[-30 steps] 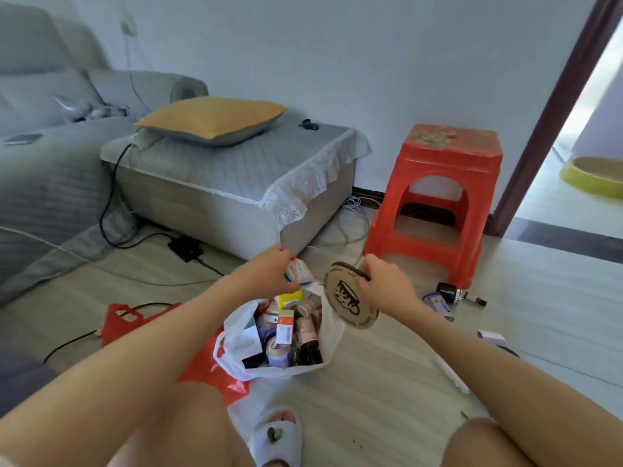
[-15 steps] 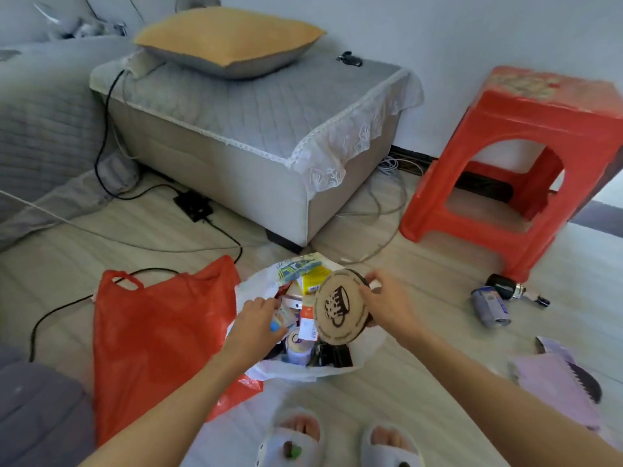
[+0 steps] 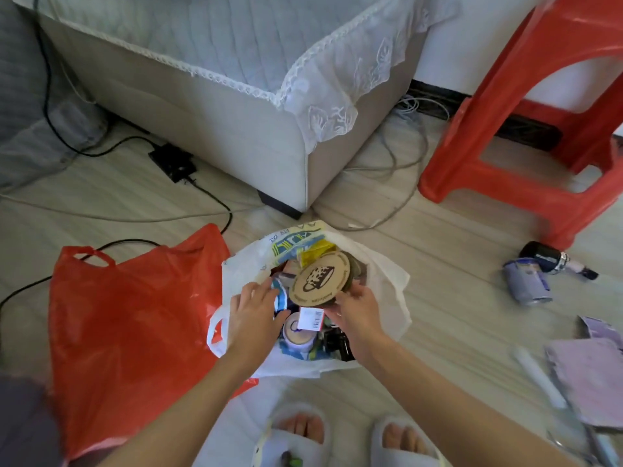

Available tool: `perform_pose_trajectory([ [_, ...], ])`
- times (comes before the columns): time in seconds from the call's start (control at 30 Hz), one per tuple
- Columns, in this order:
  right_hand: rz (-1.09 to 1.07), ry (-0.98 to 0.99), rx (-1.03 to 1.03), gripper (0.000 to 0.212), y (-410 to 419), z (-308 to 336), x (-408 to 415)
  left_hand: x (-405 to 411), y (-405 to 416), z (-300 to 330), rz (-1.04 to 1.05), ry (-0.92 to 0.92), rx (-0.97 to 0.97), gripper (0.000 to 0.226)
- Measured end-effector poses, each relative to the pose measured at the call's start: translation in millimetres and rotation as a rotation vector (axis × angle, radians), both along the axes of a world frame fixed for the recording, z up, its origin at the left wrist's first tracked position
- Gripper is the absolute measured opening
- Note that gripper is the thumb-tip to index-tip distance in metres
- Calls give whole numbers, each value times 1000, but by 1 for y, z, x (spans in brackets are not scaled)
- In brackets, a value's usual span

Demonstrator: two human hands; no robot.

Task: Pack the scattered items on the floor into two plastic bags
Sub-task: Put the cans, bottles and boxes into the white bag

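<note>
A white plastic bag sits open on the floor, filled with several small boxes and bottles. My right hand grips a round wooden coaster with a cup drawing, tilted over the bag's mouth. My left hand reaches into the bag's left side, fingers on a blue-and-white packet. A red plastic bag lies flat to the left. Still on the floor at the right lie a purple can, a black-capped bottle and a lilac pouch.
A grey ottoman with a lace-edged cover stands behind the bags. A red plastic stool is at the right. Black and white cables and an adapter cross the floor. My slippered feet are near the bottom edge.
The view has tipped downward and closer to the bags. My right hand brought the coaster down over the white bag, and my left hand moved deeper into the bag's left side.
</note>
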State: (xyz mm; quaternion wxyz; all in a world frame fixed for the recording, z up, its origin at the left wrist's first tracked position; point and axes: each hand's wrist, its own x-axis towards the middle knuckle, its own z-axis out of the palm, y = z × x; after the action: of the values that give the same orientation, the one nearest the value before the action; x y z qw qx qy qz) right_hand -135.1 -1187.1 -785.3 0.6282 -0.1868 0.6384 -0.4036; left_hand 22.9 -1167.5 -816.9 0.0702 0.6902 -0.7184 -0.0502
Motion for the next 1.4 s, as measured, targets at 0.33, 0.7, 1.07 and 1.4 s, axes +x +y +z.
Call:
perform_pose_trajectory([
  [0.33,462,790,-473,29,20,3,-5,24,-21,10,253,171,133,45],
  [0.7,957,1049,-597,40,18,-3,-14,38,-15,40,271,396,-156,4],
  [1.07,744,1501,-835,44,43,86,-79,-19,16,116,-235,16,-165,43],
  [1.4,404,1698,-654,45,145,182,-213,-127,34,227,-769,-102,-217,55],
])
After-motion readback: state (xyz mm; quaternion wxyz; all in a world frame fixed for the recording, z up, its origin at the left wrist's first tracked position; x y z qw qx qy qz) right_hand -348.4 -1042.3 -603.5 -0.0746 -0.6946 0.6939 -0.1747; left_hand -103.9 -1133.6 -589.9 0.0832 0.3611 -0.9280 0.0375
